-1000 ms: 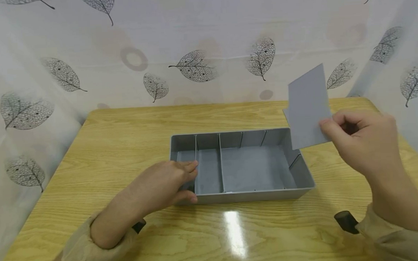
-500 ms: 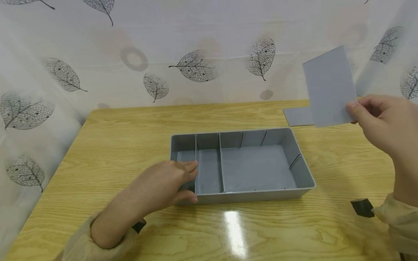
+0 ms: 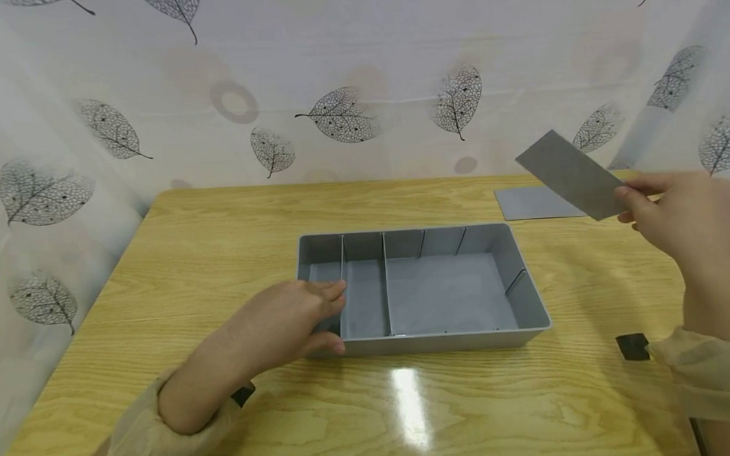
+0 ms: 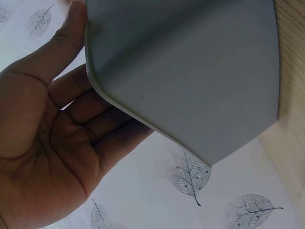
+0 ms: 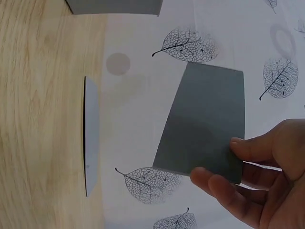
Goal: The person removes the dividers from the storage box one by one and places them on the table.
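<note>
A grey rectangular box [image 3: 445, 343] sits on the table, with two thin dividers standing across its left part. At its left end my left hand [image 3: 295, 319] holds the box, fingers over the rim and thumb by the front wall. The left wrist view shows those fingers [image 4: 112, 121] passing behind the box's rim. Raised to the right of the box, my right hand [image 3: 686, 218] pinches a loose grey divider panel [image 3: 573, 176] by one corner. In the right wrist view, thumb and fingers grip the same panel [image 5: 202, 114] at its edge.
A second grey panel [image 3: 531, 203] lies flat on the table behind the box's right end, partly covered by the held one. The wooden table [image 3: 217, 242] ends at a leaf-patterned curtain [image 3: 393, 47]. Slots line the box's inner walls.
My right hand has moved right and away from the box with the panel, then tilted it flatter and lower. The second panel has come into view. The left hand and box stay put.
</note>
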`<move>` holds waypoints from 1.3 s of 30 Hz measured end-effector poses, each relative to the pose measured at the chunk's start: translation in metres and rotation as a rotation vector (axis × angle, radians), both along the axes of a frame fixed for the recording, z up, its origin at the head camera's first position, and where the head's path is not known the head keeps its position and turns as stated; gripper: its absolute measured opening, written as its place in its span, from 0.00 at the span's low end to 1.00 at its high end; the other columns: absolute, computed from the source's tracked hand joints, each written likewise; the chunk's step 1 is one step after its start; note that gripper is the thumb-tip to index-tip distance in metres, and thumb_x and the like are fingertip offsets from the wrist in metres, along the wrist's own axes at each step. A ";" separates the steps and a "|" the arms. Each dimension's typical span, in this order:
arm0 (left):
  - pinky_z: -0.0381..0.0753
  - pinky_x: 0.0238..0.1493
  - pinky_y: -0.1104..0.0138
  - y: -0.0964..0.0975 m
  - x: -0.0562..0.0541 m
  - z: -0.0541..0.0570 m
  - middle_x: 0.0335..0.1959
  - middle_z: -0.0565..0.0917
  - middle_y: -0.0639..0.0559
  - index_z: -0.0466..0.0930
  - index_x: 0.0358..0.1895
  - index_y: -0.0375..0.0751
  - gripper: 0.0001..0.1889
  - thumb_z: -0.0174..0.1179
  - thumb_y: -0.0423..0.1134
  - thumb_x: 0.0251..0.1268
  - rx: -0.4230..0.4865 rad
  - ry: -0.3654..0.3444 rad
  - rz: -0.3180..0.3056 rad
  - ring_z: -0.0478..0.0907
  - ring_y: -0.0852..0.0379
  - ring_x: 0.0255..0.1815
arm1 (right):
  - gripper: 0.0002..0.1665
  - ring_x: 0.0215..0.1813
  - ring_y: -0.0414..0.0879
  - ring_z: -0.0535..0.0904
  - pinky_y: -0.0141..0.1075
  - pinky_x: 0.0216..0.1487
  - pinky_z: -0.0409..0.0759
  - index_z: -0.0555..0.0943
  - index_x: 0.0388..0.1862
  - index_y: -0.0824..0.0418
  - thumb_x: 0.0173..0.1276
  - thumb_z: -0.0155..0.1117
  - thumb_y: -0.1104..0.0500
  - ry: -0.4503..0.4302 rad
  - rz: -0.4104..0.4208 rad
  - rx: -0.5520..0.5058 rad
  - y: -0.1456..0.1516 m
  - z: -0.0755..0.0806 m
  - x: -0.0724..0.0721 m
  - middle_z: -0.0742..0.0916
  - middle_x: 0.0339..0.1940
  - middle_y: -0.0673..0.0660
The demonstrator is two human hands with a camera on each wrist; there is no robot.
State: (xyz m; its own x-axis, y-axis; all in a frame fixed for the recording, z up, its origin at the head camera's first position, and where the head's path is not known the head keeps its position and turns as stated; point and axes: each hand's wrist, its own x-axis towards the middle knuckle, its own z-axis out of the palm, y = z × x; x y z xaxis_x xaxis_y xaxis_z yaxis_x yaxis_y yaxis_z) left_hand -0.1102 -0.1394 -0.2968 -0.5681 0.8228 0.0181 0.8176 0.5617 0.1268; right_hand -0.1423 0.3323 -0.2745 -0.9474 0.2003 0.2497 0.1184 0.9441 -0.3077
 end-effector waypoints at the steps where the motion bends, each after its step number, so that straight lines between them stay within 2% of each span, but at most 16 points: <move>1: 0.87 0.53 0.59 0.000 0.000 0.000 0.59 0.81 0.33 0.85 0.49 0.33 0.28 0.70 0.54 0.54 0.001 0.000 0.000 0.84 0.42 0.55 | 0.23 0.17 0.29 0.76 0.35 0.35 0.75 0.81 0.56 0.72 0.78 0.57 0.53 -0.020 0.001 0.013 0.003 -0.002 -0.001 0.90 0.24 0.62; 2: 0.87 0.53 0.59 0.000 0.000 0.000 0.59 0.81 0.33 0.85 0.49 0.33 0.28 0.70 0.54 0.54 0.001 0.001 0.000 0.84 0.42 0.55 | 0.23 0.22 0.39 0.81 0.39 0.37 0.78 0.81 0.57 0.72 0.78 0.56 0.52 -0.042 -0.003 0.021 0.006 -0.004 -0.003 0.90 0.27 0.63; 4: 0.88 0.53 0.59 0.000 0.000 0.000 0.59 0.81 0.33 0.85 0.49 0.33 0.28 0.70 0.54 0.54 0.001 0.003 0.001 0.84 0.43 0.55 | 0.24 0.33 0.62 0.83 0.54 0.43 0.78 0.81 0.56 0.71 0.78 0.56 0.52 -0.076 -0.010 0.023 0.011 -0.007 -0.006 0.90 0.31 0.66; 5: 0.88 0.53 0.59 0.000 0.000 0.000 0.59 0.81 0.33 0.85 0.49 0.33 0.28 0.70 0.54 0.54 -0.001 0.004 0.001 0.84 0.43 0.55 | 0.24 0.39 0.67 0.81 0.60 0.45 0.75 0.81 0.56 0.71 0.78 0.56 0.51 -0.093 -0.014 0.019 0.014 -0.009 -0.007 0.90 0.33 0.67; 7: 0.87 0.53 0.59 0.000 0.000 0.001 0.59 0.81 0.33 0.85 0.50 0.32 0.28 0.70 0.54 0.54 -0.005 0.005 0.003 0.84 0.43 0.55 | 0.24 0.46 0.73 0.78 0.61 0.45 0.76 0.81 0.56 0.70 0.77 0.56 0.50 -0.118 -0.011 0.003 0.020 -0.012 -0.010 0.89 0.35 0.67; 14: 0.87 0.53 0.59 0.001 0.001 0.002 0.59 0.81 0.33 0.85 0.51 0.32 0.29 0.70 0.54 0.54 -0.016 -0.003 0.009 0.84 0.43 0.55 | 0.23 0.45 0.71 0.79 0.57 0.37 0.78 0.82 0.56 0.69 0.77 0.57 0.50 -0.213 0.063 0.023 0.036 -0.023 -0.016 0.90 0.34 0.66; 17: 0.87 0.53 0.59 0.001 0.001 0.002 0.59 0.81 0.33 0.85 0.49 0.33 0.28 0.70 0.54 0.54 -0.014 0.000 0.008 0.84 0.43 0.55 | 0.24 0.44 0.70 0.80 0.58 0.37 0.79 0.81 0.57 0.69 0.78 0.56 0.50 -0.254 0.109 0.032 0.041 -0.027 -0.018 0.89 0.40 0.69; 21: 0.88 0.52 0.60 0.001 0.001 0.002 0.59 0.82 0.34 0.85 0.46 0.34 0.26 0.70 0.54 0.54 -0.005 0.006 0.003 0.85 0.43 0.54 | 0.26 0.48 0.74 0.77 0.67 0.43 0.76 0.80 0.60 0.68 0.79 0.54 0.48 -0.319 0.159 0.059 0.047 -0.033 -0.021 0.84 0.51 0.77; 24: 0.88 0.51 0.60 0.001 0.001 0.002 0.58 0.82 0.34 0.85 0.45 0.34 0.25 0.70 0.54 0.54 -0.002 0.007 0.000 0.85 0.43 0.54 | 0.27 0.54 0.78 0.73 0.72 0.50 0.72 0.81 0.59 0.66 0.78 0.54 0.46 -0.360 0.182 0.057 0.051 -0.036 -0.023 0.80 0.56 0.79; 30: 0.88 0.51 0.60 0.000 0.001 0.003 0.58 0.82 0.34 0.85 0.46 0.34 0.26 0.70 0.54 0.54 -0.010 0.009 -0.001 0.85 0.43 0.54 | 0.22 0.60 0.79 0.70 0.72 0.55 0.71 0.84 0.56 0.64 0.75 0.60 0.50 -0.433 0.245 0.022 0.054 -0.040 -0.026 0.82 0.56 0.75; 35: 0.88 0.52 0.59 -0.001 0.002 0.003 0.59 0.81 0.33 0.85 0.48 0.33 0.27 0.70 0.54 0.54 -0.011 0.007 -0.001 0.84 0.43 0.55 | 0.17 0.61 0.79 0.71 0.71 0.58 0.71 0.86 0.53 0.64 0.71 0.65 0.55 -0.482 0.291 0.043 0.056 -0.042 -0.026 0.84 0.55 0.74; 39: 0.88 0.52 0.59 -0.002 0.002 0.003 0.59 0.82 0.34 0.85 0.47 0.34 0.27 0.70 0.54 0.54 -0.012 0.010 -0.003 0.85 0.43 0.54 | 0.17 0.59 0.80 0.72 0.70 0.57 0.72 0.86 0.52 0.64 0.68 0.67 0.57 -0.505 0.297 0.071 0.057 -0.045 -0.026 0.85 0.52 0.73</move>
